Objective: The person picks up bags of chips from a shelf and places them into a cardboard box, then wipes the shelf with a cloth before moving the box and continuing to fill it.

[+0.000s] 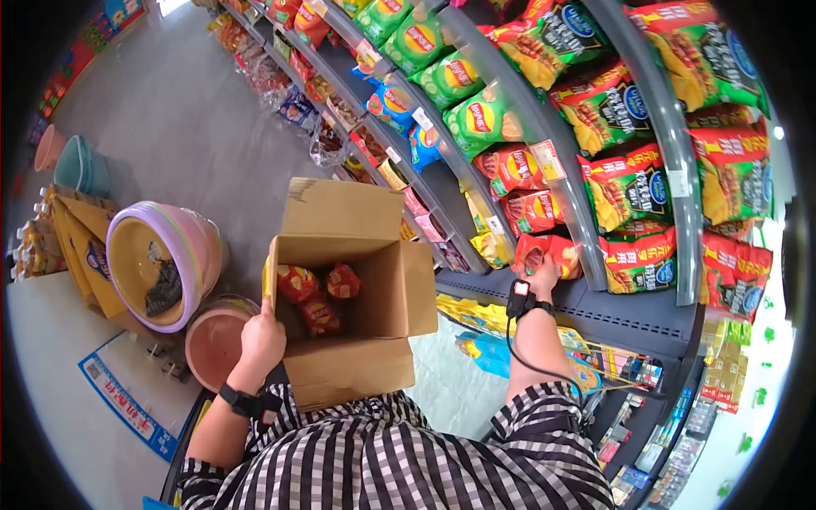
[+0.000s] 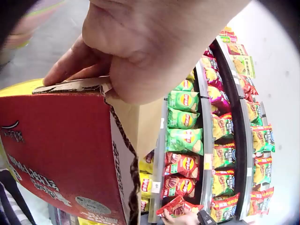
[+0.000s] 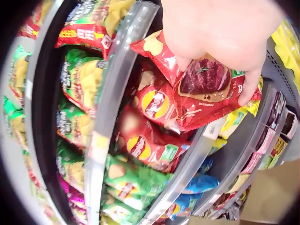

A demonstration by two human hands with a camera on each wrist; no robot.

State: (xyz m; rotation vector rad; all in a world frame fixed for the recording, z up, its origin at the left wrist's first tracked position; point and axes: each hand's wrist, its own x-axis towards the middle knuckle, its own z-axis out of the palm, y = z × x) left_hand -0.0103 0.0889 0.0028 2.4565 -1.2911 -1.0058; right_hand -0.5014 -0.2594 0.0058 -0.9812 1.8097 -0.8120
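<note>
My left hand [image 1: 263,342] grips the side edge of an open cardboard box [image 1: 344,211], its thumb along the rim. Red outer printing on the box [image 2: 51,140] shows in the left wrist view. Inside lie a few red chip bags [image 1: 320,316]. At the shelf to the right, my right hand [image 1: 544,276] holds a red chip bag [image 3: 206,105] with a meat picture, fingers and thumb on its face. That bag is at the near end of a shelf row, overlapping similar red bags [image 3: 145,145] in the right wrist view.
Tiered shelves with clear front lips [image 1: 586,229] carry green chip bags [image 1: 480,119] and red-and-green chip bags [image 1: 629,187]. Left of the box stand stacked plastic tubs [image 1: 191,229] and a pink bucket [image 1: 217,344]. Hanging packets [image 1: 484,348] are below the shelf.
</note>
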